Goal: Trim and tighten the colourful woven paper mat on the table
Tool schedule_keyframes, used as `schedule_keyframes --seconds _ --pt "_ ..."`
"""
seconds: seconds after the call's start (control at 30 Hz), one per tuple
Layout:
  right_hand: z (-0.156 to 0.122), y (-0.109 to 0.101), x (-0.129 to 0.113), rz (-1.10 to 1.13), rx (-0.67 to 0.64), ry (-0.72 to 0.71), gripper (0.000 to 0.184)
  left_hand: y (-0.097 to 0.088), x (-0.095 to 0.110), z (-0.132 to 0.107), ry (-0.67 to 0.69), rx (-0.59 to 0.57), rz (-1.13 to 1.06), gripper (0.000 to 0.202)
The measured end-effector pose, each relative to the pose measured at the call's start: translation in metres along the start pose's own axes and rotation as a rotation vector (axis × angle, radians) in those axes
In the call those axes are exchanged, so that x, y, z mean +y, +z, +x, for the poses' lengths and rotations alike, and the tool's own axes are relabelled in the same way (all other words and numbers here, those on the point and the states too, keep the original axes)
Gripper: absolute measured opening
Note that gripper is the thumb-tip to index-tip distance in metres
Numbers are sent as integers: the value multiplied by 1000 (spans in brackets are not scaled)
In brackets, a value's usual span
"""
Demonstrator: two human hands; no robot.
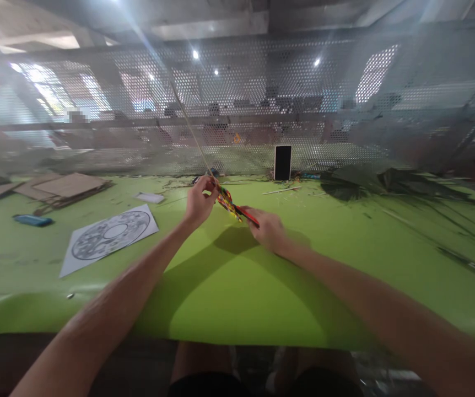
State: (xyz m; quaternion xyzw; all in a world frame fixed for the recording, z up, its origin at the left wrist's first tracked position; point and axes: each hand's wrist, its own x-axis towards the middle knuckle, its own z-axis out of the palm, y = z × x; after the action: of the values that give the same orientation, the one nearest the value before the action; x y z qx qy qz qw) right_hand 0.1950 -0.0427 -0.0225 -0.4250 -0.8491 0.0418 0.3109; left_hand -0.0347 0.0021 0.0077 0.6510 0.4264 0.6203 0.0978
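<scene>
My left hand (200,199) is closed in a pinch on a small braided piece (228,203) in red, yellow, green and black, held just above the table. A long, thin, pale stick (190,128) rises from that hand toward the upper left. My right hand (268,229) is wrapped round a tool with a red and black handle (249,215). The tool's front end meets the lower right end of the braided piece. Whether it is pliers or scissors is hidden by the fingers and the blur.
Left on the green table (237,298) lie a sheet with a printed ring pattern (138,220), a blue cutter-like object (33,220) and brown cardboard pieces (70,186). A phone-like device (282,163) stands before the perforated screen (246,82). Dark leaves (353,182) lie right.
</scene>
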Motion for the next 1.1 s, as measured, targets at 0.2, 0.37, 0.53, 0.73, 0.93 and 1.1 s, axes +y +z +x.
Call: schedule_keyframes --seconds 0.2,0.37,0.53,0.73,0.93,1.1 --pt "3 -10 -1 -94 113 118 47 -1 14 -2 57 87 -6 13" --pt "8 -10 16 -99 249 229 55 2 18 -3 39 10 -110 17" --pt "14 -10 35 -191 297 278 43 -5 28 -1 -424 -275 -557 21" --pt "20 -23 48 -338 331 205 26 -15 25 4 -703 -467 -689 19" --pt "21 -29 52 -404 301 203 20 -8 19 0 -615 -652 -333 17" --pt "21 -22 54 -379 258 182 23 1 16 -7 -515 -594 -137 27"
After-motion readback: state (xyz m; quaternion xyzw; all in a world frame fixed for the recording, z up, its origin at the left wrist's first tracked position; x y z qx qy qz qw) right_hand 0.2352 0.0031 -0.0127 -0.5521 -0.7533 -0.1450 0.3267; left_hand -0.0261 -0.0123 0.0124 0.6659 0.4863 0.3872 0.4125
